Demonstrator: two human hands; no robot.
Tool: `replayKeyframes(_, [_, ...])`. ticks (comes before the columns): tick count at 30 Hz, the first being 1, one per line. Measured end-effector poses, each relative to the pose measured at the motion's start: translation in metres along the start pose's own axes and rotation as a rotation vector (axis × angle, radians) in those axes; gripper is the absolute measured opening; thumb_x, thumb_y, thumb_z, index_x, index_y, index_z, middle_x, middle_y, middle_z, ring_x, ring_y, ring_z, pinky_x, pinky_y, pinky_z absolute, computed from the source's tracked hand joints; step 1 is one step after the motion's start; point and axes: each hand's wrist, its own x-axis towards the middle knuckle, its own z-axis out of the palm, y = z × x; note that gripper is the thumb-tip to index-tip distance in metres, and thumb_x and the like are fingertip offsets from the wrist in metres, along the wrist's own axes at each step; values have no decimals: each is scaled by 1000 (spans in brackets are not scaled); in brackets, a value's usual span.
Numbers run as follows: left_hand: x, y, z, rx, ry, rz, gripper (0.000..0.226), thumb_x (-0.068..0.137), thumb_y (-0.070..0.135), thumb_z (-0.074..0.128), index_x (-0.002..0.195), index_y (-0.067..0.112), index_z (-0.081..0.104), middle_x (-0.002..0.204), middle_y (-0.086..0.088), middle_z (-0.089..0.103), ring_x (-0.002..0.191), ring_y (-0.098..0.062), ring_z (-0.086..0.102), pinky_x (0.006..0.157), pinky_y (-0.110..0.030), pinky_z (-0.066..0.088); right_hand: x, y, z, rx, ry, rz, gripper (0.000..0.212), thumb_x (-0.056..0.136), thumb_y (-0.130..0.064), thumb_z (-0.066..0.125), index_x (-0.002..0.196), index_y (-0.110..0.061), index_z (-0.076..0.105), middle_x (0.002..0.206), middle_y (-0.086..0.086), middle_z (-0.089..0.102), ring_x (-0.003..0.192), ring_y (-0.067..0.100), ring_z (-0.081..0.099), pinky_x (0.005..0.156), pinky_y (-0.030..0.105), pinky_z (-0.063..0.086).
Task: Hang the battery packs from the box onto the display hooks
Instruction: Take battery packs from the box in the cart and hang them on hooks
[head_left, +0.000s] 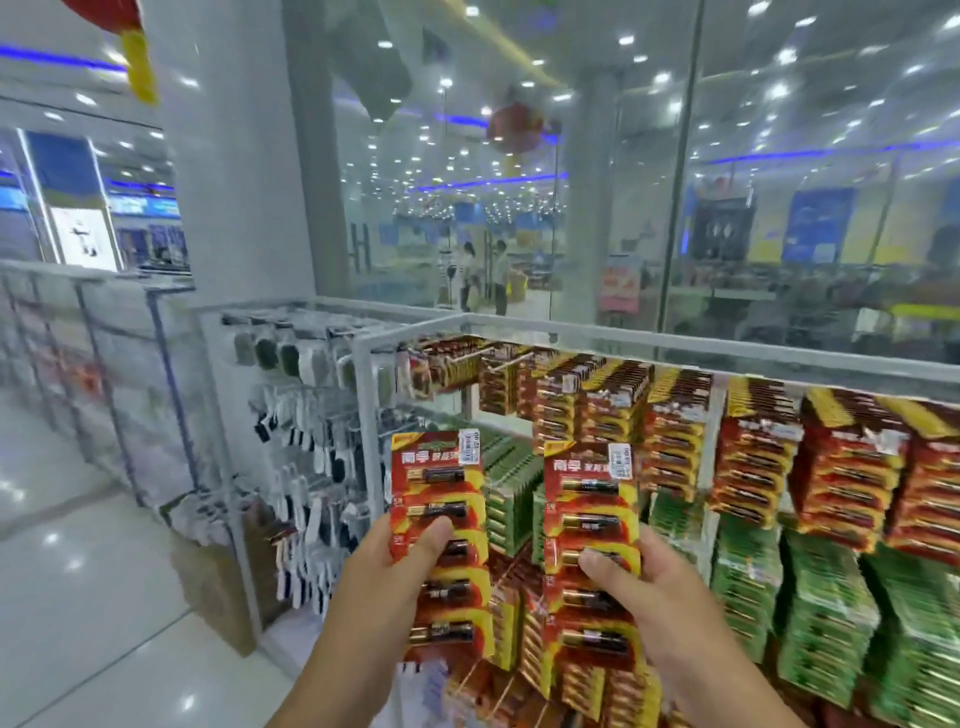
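My left hand (387, 577) grips a long red battery pack (439, 478), thumb across its front, holding it upright. My right hand (647, 587) grips a second red battery pack (589, 499) the same way, a little to the right. Both packs are held up in front of the display rack (675, 358), whose hooks are crowded with hanging red battery packs (753, 457) and green battery packs (826, 613). The box is not in view.
A white-framed rack of socks (306, 436) stands to the left, with a brown cardboard piece (218, 587) leaning at its foot. A glass wall (675, 208) rises behind the display. A white pillar (234, 156) and glossy floor (78, 597) lie to the left.
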Motion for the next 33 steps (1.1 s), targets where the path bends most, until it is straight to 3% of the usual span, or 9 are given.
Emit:
replayKeyframes(2, [31, -3, 0, -5, 12, 0, 26, 95, 44, 69, 115, 28, 73, 99, -7, 81, 90, -34, 79, 87, -60, 61, 32, 0, 13, -15, 11, -34, 25, 93, -16, 75, 116, -26, 70, 96, -3, 82, 87, 20, 79, 73, 39, 59])
replayKeyframes(5, [78, -4, 6, 8, 13, 10, 19, 99, 38, 65, 114, 28, 71, 96, -6, 81, 86, -31, 79, 78, -50, 64, 85, 4, 32, 4, 2, -70, 28, 93, -16, 75, 117, -28, 69, 99, -6, 81, 87, 17, 79, 78, 41, 62])
replayKeyframes(8, [129, 0, 9, 47, 20, 30, 17, 98, 39, 65, 113, 31, 70, 94, -1, 82, 83, -25, 80, 71, -40, 63, 137, 5, 52, 7, -12, -66, 27, 94, -18, 75, 118, -28, 69, 100, -9, 81, 87, 13, 78, 75, 35, 61])
replayKeyframes(13, [212, 4, 3, 39, 42, 26, 17, 98, 40, 65, 112, 32, 69, 93, 2, 82, 82, -24, 80, 74, -44, 63, 212, -5, 81, -18, -14, -66, 29, 94, -27, 75, 122, -34, 68, 106, -12, 80, 98, 13, 76, 84, 38, 61])
replayKeyframes(17, [277, 2, -6, 59, 11, -10, 21, 96, 47, 66, 112, 36, 71, 94, 3, 82, 83, -25, 80, 79, -50, 64, 261, -2, 102, -23, 22, -41, 27, 96, -23, 73, 118, -36, 68, 104, -13, 80, 100, 14, 76, 91, 42, 61])
replayKeyframes(25, [410, -13, -28, 81, -198, -26, 25, 93, 52, 67, 113, 38, 73, 102, 3, 81, 93, -26, 79, 87, -53, 62, 342, 21, 145, -79, 252, -53, 36, 94, -37, 76, 127, -43, 64, 117, -20, 75, 115, 14, 69, 103, 48, 55])
replayKeyframes(29, [461, -17, -37, 119, -313, 0, 39, 81, 69, 66, 117, 54, 67, 107, 14, 79, 102, -22, 76, 93, -54, 59, 362, 27, 159, -72, 376, -67, 31, 95, -30, 74, 124, -38, 66, 105, -21, 77, 100, 6, 73, 86, 33, 60])
replayKeyframes(32, [482, -18, -35, 139, -361, -2, 16, 94, 56, 63, 108, 52, 67, 96, 19, 79, 87, -9, 77, 86, -44, 62, 362, 28, 170, -57, 447, -57, 27, 97, -22, 71, 118, -37, 65, 92, -27, 77, 83, -8, 72, 67, 16, 58])
replayKeyframes(33, [488, -21, -35, 153, -374, -3, 12, 95, 55, 62, 104, 51, 68, 92, 21, 78, 83, -6, 77, 84, -42, 62, 362, 30, 172, -55, 459, -52, 27, 98, -20, 70, 119, -36, 66, 92, -25, 77, 82, -7, 72, 65, 16, 58])
